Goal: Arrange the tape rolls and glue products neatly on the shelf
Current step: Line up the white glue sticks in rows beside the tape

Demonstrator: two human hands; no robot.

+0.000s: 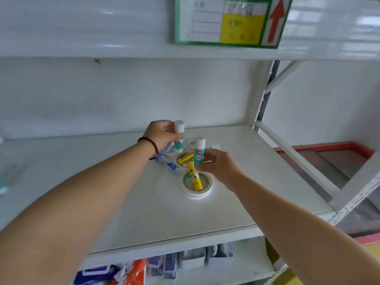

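1. White metal shelf [236,202] fills the head view, with both bare arms reaching in over its front edge toward a small cluster of goods near the middle, toward the back.
2. The left hand [162,134], with a dark bead bracelet [151,147] at the wrist, curls its fingers round a teal glue stick [178,136] with a white cap, held upright just above the shelf at the back of the cluster.
3. The right hand [218,165] pinches a second teal glue stick [199,151], also white-capped and upright, nearer the front and to the right of the first.
4. A white tape roll [196,192] lies flat at the front of the cluster, and a yellow glue stick [195,179] lies across it, partly inside its ring.
5. Another yellow glue stick [185,157] rests tilted in a second tape roll [181,156] just behind; that roll is largely hidden by the sticks and hands.
6. A blue and white tube [169,164] lies on its side on the shelf just left of the rolls, below the left wrist.
7. A third ring [191,144] shows between the two held sticks, near the back; what it is cannot be told.
8. A green-bordered label [230,21] with a red arrow hangs on the front edge of the shelf above.
9. Packaged goods [156,268], blue, white and orange, sit blurred on the shelf below.
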